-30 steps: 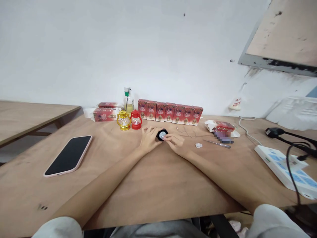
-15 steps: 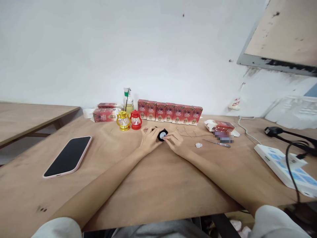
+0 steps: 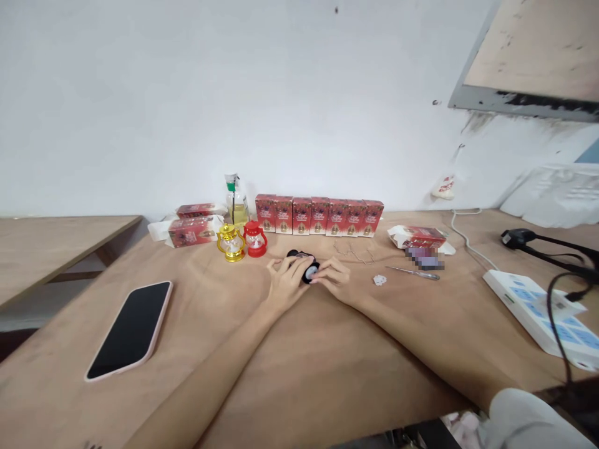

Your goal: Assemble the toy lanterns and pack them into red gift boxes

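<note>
Both my hands meet at the middle of the wooden table (image 3: 299, 368) around a small black round part with a pale disc face (image 3: 309, 272). My left hand (image 3: 286, 282) cups it from the left with curled fingers. My right hand (image 3: 336, 280) pinches its right edge with thumb and fingertips. Another small black piece (image 3: 294, 254) lies just behind it. A gold toy lantern (image 3: 231, 242) and a red toy lantern (image 3: 255, 239) stand a little to the left.
A row of several red boxes (image 3: 319, 216) lines the wall, with more red boxes (image 3: 193, 227) at left and an opened one (image 3: 419, 237) at right. A phone (image 3: 130, 329) lies at left. Wire hooks (image 3: 354, 252), a screwdriver (image 3: 413, 271), a power strip (image 3: 543, 311) with cables and a bottle (image 3: 234, 201) are also there.
The view has tilted and shifted, so everything sits lower and nearer. My hands have drawn slightly toward me, still holding the black round part between them.
</note>
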Action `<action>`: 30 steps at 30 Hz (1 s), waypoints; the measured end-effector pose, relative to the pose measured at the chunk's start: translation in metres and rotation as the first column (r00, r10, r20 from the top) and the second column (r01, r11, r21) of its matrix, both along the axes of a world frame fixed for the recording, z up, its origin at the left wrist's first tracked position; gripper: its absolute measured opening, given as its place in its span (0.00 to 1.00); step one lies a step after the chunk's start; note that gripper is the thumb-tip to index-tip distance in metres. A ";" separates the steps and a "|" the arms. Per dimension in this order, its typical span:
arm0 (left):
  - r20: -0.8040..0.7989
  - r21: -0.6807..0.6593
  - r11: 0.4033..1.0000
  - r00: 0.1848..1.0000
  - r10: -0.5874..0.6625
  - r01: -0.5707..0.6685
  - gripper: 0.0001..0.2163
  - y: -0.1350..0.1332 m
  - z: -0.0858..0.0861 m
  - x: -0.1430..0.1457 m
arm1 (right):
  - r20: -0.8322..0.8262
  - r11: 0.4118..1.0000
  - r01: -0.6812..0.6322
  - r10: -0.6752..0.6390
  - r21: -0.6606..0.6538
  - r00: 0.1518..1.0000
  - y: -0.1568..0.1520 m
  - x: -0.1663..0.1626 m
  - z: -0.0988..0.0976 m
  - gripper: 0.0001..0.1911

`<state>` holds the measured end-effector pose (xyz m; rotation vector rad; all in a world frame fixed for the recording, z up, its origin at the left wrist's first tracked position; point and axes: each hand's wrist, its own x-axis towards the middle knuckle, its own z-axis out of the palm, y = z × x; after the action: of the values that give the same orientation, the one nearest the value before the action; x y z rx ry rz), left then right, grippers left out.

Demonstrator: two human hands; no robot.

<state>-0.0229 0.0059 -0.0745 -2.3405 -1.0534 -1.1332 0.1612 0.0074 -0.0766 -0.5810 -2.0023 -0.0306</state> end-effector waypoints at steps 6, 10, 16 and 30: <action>0.042 -0.074 0.997 0.999 0.010 -0.007 0.16 0.000 0.002 -0.001 | -0.030 0.996 0.003 -0.006 -0.093 1.000 0.000 -0.005 0.002 0.08; 0.105 -0.074 0.997 0.994 -0.025 0.033 0.13 -0.001 0.003 0.001 | -0.079 0.979 0.015 -0.031 -0.202 0.996 -0.004 -0.005 0.003 0.04; 0.145 -0.075 0.993 0.986 -0.075 0.087 0.12 -0.009 0.005 0.000 | -0.180 0.872 0.007 -0.109 -0.490 0.978 -0.006 -0.001 0.000 0.21; 0.020 -0.148 0.987 0.998 0.061 -0.058 0.15 -0.017 0.007 0.002 | -0.533 0.657 -0.357 -0.080 -0.664 0.842 -0.005 -0.007 -0.007 0.14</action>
<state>-0.0206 -0.0110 -0.0675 -2.3947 -1.2464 -1.0987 0.1542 0.0027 -0.0839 -0.8264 -1.4348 1.0136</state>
